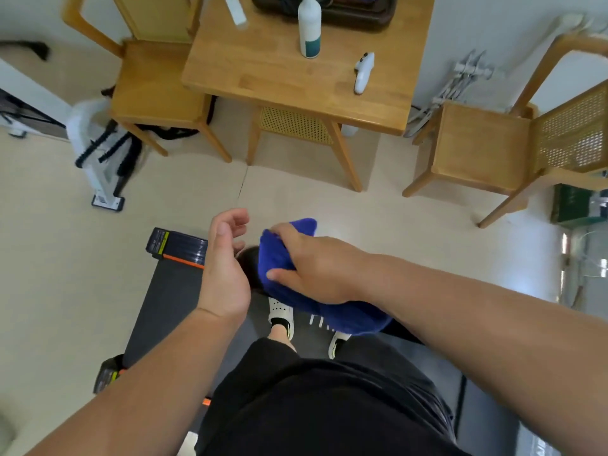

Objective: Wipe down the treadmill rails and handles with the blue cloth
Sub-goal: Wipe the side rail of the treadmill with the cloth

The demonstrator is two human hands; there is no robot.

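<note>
One wide camera on my head looks forward and steeply down: treadmill point(164, 301) right beneath me, table point(279, 80) farther ahead.

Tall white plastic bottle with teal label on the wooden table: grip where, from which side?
Grip the tall white plastic bottle round its straight lower body, at the teal label, coming from the near edge of the wooden table. It stands upright, its neck tapers thin, and a dark tray sits close behind; the near side looks free.
</note>
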